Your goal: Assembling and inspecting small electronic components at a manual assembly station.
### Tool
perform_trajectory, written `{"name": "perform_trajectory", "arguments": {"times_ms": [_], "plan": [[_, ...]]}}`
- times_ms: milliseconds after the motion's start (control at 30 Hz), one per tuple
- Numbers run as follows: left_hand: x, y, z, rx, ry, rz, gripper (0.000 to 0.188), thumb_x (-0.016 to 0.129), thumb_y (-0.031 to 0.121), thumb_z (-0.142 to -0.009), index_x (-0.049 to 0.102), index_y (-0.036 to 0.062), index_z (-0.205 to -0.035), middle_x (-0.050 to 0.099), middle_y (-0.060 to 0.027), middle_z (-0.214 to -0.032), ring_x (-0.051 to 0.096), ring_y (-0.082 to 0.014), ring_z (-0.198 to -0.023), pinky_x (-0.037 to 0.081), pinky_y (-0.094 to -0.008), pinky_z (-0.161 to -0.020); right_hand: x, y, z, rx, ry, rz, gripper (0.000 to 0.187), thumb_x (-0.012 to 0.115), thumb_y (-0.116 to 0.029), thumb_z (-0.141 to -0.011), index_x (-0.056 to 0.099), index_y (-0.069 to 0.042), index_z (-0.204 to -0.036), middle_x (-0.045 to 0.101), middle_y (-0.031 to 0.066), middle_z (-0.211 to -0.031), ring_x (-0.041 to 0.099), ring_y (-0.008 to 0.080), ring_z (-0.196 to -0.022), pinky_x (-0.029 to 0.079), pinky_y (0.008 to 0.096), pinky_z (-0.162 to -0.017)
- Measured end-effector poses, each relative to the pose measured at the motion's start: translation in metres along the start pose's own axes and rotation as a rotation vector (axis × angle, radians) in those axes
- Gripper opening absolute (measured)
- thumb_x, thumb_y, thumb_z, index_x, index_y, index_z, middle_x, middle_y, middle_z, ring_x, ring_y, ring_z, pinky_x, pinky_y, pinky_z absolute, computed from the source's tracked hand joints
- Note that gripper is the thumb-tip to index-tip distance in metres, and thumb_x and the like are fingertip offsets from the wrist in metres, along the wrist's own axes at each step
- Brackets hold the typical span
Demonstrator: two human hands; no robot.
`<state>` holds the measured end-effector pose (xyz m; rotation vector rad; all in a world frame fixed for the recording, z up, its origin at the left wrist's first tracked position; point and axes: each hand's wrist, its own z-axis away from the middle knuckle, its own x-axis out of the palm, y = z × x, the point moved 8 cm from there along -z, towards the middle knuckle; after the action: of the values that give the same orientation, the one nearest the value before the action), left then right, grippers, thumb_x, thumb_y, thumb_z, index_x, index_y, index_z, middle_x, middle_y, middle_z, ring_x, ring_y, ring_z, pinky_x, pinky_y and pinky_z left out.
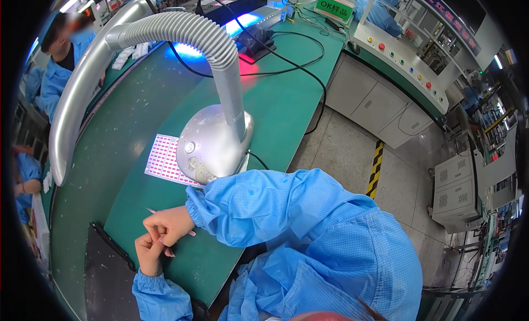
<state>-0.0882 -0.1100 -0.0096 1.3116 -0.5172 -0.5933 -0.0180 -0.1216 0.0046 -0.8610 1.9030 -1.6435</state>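
My right hand [169, 224] reaches in from the right, its fingers curled closed. A thin pale-pink stick-like tool [191, 233] shows at both sides of that hand, its middle hidden by the palm. Just below, my left hand [149, 253] is pinched closed, its fingertips touching those of my right. Whatever lies between the fingertips is too small or covered to make out. Both hands are over the green table mat [212, 260]. Beyond them, a sheet of small red labels [161, 155] lies partly under the round silver base [206, 136] of a lamp-like stand.
The stand's ribbed neck [171, 31] arches over the bench to a long silver head [71, 111]. A black flat panel [104, 271] sits at the left of my hands. Black cables [322, 100] loop at the back. Another person [60, 67] sits across at the left.
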Motion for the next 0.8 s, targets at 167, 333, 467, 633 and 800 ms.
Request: {"name": "perform_trajectory", "arguments": {"times_ms": [167, 333, 467, 633, 800], "plan": [[0.000, -0.002, -0.003, -0.019, -0.014, -0.003, 0.018, 0.053, 0.010, -0.083, 0.057, -0.0047, -0.072, 0.055, -0.0066, -0.056, 0.051, -0.0112, -0.046, 0.041, -0.0219, -0.044, 0.000, 0.001, -0.003, -0.125, -0.015, -0.072, 0.021, 0.050, -0.002, -0.073, 0.034, 0.002, -0.086, 0.063, 0.0176, -0.071, 0.059, 0.0170, -0.048, 0.040, 0.0268, -0.027], [-0.010, 0.001, 0.008, -0.069, 0.016, -0.064, 0.016, 0.055, 0.010, -0.082, 0.059, -0.0048, -0.076, 0.057, -0.0063, -0.058, 0.053, -0.0116, -0.050, 0.042, -0.0222, -0.046, 0.007, -0.004, -0.008, 0.009, -0.059, -0.060, 0.022, 0.051, -0.001, -0.074, 0.035, 0.000, -0.088, 0.063, 0.0175, -0.074, 0.062, 0.0182, -0.057, 0.040, 0.0267, -0.029], [-0.004, 0.000, 0.000, -0.101, -0.033, -0.050, 0.016, 0.058, 0.013, -0.080, 0.061, -0.0025, -0.075, 0.058, -0.0055, -0.060, 0.054, -0.0105, -0.053, 0.043, -0.0224, -0.051, 0.003, 0.002, 0.000, 0.015, -0.030, -0.208, 0.019, 0.048, 0.003, -0.076, 0.039, 0.000, -0.092, 0.059, 0.0151, -0.082, 0.061, 0.0185, -0.080, 0.050, 0.0297, -0.067], [-0.005, -0.002, 0.006, -0.061, -0.039, 0.015, 0.021, 0.058, 0.018, -0.082, 0.061, -0.0009, -0.076, 0.058, -0.0048, -0.061, 0.054, -0.0091, -0.054, 0.042, -0.0213, -0.051, -0.002, 0.001, 0.000, 0.180, 0.036, -0.165, 0.011, 0.049, -0.007, -0.080, 0.042, -0.007, -0.089, 0.060, 0.0104, -0.072, 0.045, 0.0052, -0.048, 0.036, 0.0175, -0.036], [-0.005, -0.007, 0.004, -0.078, -0.065, 0.119, 0.017, 0.056, 0.014, -0.083, 0.060, -0.0029, -0.081, 0.058, -0.0065, -0.064, 0.055, -0.0111, -0.056, 0.046, -0.0225, -0.053, 0.004, -0.005, 0.001, 0.166, 0.005, -0.220, 0.013, 0.050, -0.005, -0.082, 0.038, -0.005, -0.088, 0.059, 0.0111, -0.079, 0.047, 0.0047, -0.052, 0.037, 0.0170, -0.037]]}}
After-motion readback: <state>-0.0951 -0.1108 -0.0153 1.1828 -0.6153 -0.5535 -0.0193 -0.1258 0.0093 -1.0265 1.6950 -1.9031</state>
